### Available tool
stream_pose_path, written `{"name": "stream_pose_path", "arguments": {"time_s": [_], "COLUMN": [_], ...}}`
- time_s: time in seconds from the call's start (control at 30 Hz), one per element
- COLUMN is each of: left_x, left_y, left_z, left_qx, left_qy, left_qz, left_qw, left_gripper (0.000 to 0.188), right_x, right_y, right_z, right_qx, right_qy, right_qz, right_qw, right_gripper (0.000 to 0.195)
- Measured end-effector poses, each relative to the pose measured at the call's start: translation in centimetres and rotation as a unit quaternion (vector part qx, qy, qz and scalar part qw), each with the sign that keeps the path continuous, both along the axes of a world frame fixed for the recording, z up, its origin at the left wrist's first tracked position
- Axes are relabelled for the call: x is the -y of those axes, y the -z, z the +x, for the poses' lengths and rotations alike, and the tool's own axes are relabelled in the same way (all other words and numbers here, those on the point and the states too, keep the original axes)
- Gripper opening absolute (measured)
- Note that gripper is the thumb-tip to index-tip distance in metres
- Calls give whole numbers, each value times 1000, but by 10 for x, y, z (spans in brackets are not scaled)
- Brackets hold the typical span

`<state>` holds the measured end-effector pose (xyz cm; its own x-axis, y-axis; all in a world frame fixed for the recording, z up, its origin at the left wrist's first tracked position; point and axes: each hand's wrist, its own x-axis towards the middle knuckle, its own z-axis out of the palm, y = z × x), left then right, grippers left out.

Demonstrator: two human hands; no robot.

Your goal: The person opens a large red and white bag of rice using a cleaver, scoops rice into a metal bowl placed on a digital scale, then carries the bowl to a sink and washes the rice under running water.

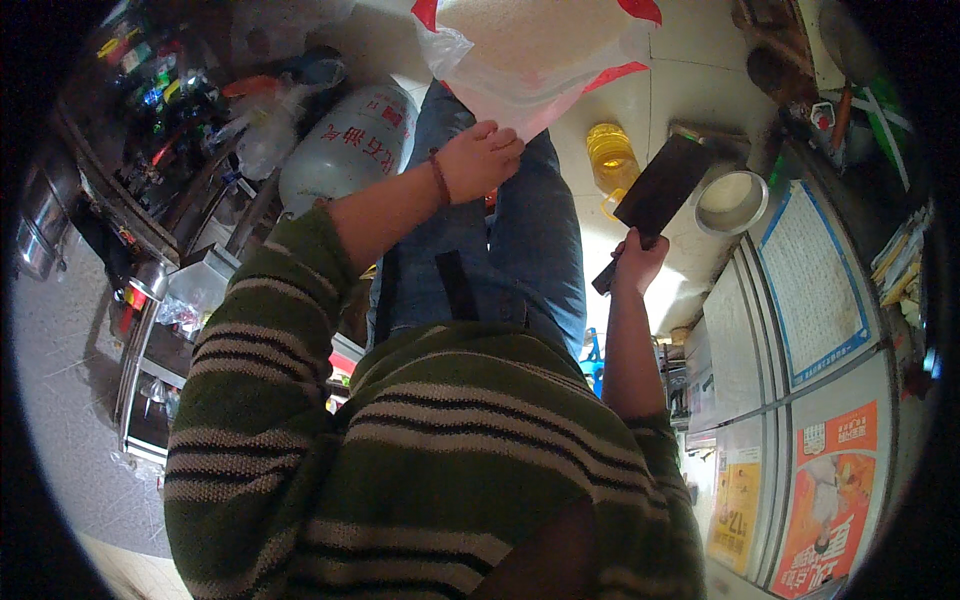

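Note:
My left hand [480,163], with a beaded bracelet on its wrist, is at the near edge of a clear plastic bag with red trim [525,101]. Its curled fingers seem to pinch the plastic. Pale grain, probably rice [532,34], fills the bag, which stands open at the top of the view. In my right hand [641,261] is the handle of a cleaver [664,184], its broad rectangular blade dark in shadow and angled up to the right. Just right of the blade is a round metal bowl [731,202] with pale contents.
A plastic bottle of yellow oil [611,161] stands on the tiled floor beyond the cleaver. To the left is a grey gas cylinder [352,142] bearing red writing. Cluttered metal shelving [139,375] runs along the left; a pale cabinet with posters [814,300] lines the right.

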<state>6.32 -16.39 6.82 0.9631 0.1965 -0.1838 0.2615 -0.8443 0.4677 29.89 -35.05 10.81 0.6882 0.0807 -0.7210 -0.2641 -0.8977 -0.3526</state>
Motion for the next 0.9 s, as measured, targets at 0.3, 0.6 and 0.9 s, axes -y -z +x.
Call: {"name": "stream_pose_path", "arguments": {"time_s": [0.3,0.6,0.9], "left_x": [22,30,-19], "left_y": [-8,25,-19], "left_z": [-103,-142,-47], "left_qx": [-214,-278,-15], "left_qy": [-54,-420,-360], "left_qz": [-103,-26,-78], "left_qw": [970,863,930], "left_gripper": [18,22,11], "right_x": [4,-6,-15], "right_y": [5,-1,-2], "right_z": [4,6,-4], "right_qx": [5,1,8], "right_qy": [-9,-11,-16], "right_qz": [11,-10,1], "right_qw": [1000,1000,1000], "right_gripper": [25,21,21]}}
